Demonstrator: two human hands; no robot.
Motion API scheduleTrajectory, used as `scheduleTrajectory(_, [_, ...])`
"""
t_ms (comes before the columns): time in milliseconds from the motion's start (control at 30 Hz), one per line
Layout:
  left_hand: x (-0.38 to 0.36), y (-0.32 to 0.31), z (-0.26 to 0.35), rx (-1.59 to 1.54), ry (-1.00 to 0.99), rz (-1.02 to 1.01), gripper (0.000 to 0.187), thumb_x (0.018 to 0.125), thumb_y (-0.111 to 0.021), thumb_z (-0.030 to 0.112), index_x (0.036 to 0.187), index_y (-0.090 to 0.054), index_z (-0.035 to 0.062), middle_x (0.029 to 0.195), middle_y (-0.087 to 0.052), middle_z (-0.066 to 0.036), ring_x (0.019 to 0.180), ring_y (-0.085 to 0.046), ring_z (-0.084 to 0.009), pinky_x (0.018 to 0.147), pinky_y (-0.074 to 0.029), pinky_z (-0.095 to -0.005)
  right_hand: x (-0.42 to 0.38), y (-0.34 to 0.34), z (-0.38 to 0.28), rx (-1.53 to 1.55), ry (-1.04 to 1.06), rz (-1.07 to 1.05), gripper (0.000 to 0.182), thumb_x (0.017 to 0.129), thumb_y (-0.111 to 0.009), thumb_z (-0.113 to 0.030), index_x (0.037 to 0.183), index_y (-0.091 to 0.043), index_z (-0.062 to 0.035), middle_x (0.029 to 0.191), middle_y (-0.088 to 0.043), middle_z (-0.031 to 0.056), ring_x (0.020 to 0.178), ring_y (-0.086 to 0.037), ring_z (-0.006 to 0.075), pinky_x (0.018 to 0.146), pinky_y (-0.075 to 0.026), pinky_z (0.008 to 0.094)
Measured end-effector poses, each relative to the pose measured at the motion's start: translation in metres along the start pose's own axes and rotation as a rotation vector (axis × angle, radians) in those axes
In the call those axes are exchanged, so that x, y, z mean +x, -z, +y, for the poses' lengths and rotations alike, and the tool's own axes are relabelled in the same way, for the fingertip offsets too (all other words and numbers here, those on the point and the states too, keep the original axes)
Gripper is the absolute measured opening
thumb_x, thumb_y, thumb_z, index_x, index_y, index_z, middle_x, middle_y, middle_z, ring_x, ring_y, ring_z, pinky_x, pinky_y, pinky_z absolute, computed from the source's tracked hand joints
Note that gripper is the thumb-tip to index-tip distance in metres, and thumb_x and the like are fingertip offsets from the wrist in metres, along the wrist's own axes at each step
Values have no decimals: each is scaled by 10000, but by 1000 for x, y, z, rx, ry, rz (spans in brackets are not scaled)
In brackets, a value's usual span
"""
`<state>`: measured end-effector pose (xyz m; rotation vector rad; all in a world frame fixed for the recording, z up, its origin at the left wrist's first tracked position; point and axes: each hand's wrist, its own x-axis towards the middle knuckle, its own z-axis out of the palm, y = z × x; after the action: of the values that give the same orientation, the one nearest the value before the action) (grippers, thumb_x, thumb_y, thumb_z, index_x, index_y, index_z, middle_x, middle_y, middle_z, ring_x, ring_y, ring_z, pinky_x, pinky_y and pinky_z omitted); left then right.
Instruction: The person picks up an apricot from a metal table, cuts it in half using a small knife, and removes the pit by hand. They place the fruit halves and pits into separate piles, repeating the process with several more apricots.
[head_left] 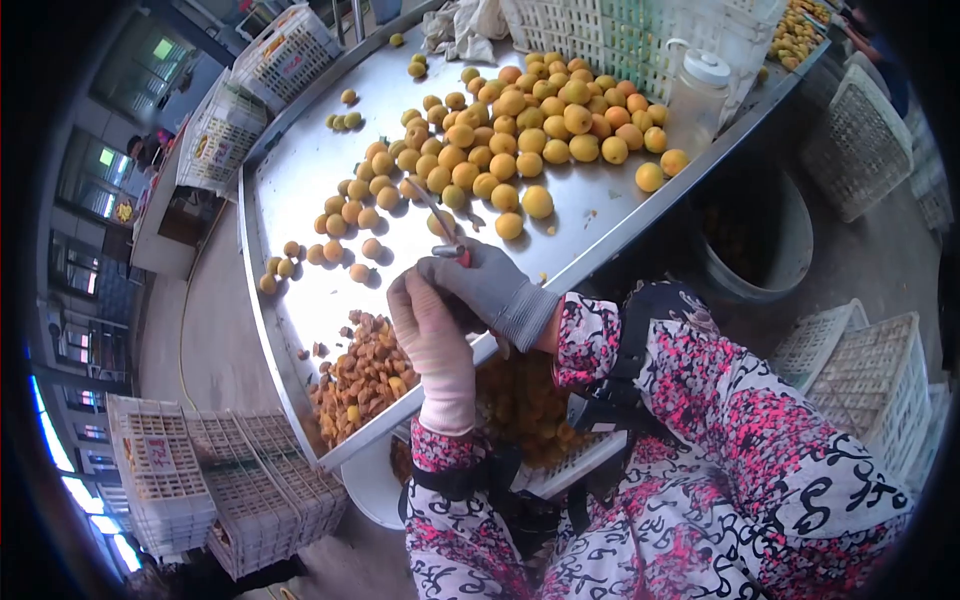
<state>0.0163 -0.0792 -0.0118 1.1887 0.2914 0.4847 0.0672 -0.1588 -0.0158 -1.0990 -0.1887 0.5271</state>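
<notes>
gripping knife [445,225] between right fingers [455,275]

Your gloved left hand [432,340] and right hand [490,285] meet at the edge of the steel table [300,180], the right gripping a knife [440,222]. Apricots [520,130] spread ahead; a pile of pits [365,375] sits near the left hand.

A long stainless-steel desk [300,180] with a raised rim carries a broad spread of whole yellow-orange apricots [500,140], thickest toward its far end. Near its close corner lies a heap of brown apricot pits [365,380]. At the far end stand white plastic crates [590,35], a crumpled cloth [465,25] and a clear plastic jug [697,95].
</notes>
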Motion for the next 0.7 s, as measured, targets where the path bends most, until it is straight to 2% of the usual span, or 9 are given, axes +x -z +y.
scheduleTrajectory(67, [-5, -9, 9, 11, 61, 30, 269, 944, -493, 324, 1042, -534, 78, 852, -578, -21, 759, -563, -114, 674, -470, -249, 5, 2, -5, -61, 107, -35, 279, 866, -613, -275, 978, -622, -20, 795, -609, 13, 677, -572, 63, 579, -466, 191])
scheduleTrajectory(100, [-5, -7, 11, 8, 52, 29, 269, 944, -493, 324, 1042, -534, 78, 852, -578, -21, 759, -563, -114, 674, -470, -249, 1, -1, -9, 91, 115, 24, 238, 850, -612, -268, 832, -608, -31, 728, -593, -1, 647, -539, 57, 575, -452, 215])
scheduleTrajectory(133, [-6, -3, 14, 25, 110, -42, 268, 943, -488, 333, 1026, -536, 82, 793, -556, -8, 686, -538, -100, 613, -450, -235, -3, 2, -17, 92, 121, 16, 238, 850, -612, -268, 832, -608, -31, 728, -593, -1, 647, -539, 57, 575, -452, 215])
scheduleTrajectory(200, [-8, -4, 20, 99, 165, -116, 271, 943, -478, 347, 1004, -527, 87, 676, -488, 16, 532, -449, -68, 476, -374, -198, -10, 11, -32, 4, 1, 12, 207, 852, -607, -253, 840, -595, -47, 683, -561, -23, 583, -501, 34, 517, -421, 193])
scheduleTrajectory(233, [-8, -1, 18, 108, 160, -145, 273, 941, -483, 342, 1019, -521, 83, 691, -502, 12, 537, -448, -62, 483, -375, -192, -11, 9, -35, -1, 46, 46, 207, 842, -618, -257, 865, -580, -54, 656, -540, -28, 516, -476, 29, 451, -390, 180])
scheduleTrajectory(467, [-18, 1, 1, 257, -4, -137, 261, 924, -535, 265, 1062, -494, 47, 783, -545, -14, 576, -441, -40, 513, -382, -172, -9, 19, -36, -14, -28, -35, 274, 821, -644, -277, 932, -566, -39, 655, -550, -1, 444, -473, 58, 385, -378, 191])
scheduleTrajectory(567, [-15, 12, -13, 404, -254, -122, 231, 889, -586, 110, 1083, -488, 32, 823, -554, -18, 630, -463, -34, 573, -408, -178, -11, 20, -37, -82, -75, -36, 308, 823, -643, -345, 884, -578, -51, 634, -530, -8, 435, -455, 50, 377, -354, 189])
scheduleTrajectory(667, [-13, 18, -12, 706, -552, -130, 291, 865, -605, 60, 1124, -477, 22, 865, -573, -28, 695, -521, -65, 656, -457, -204, -11, 21, -34, -148, -150, -43, 341, 823, -637, -398, 839, -584, -62, 602, -503, -31, 455, -452, 39, 384, -338, 184])
scheduleTrajectory(700, [-12, 21, -10, 706, -554, -129, 291, 865, -605, 60, 1124, -477, 22, 865, -573, -28, 695, -521, -65, 656, -457, -204, -11, 20, -33, -125, -148, -41, 331, 821, -640, -392, 827, -586, -65, 590, -498, -35, 452, -450, 42, 383, -336, 186])
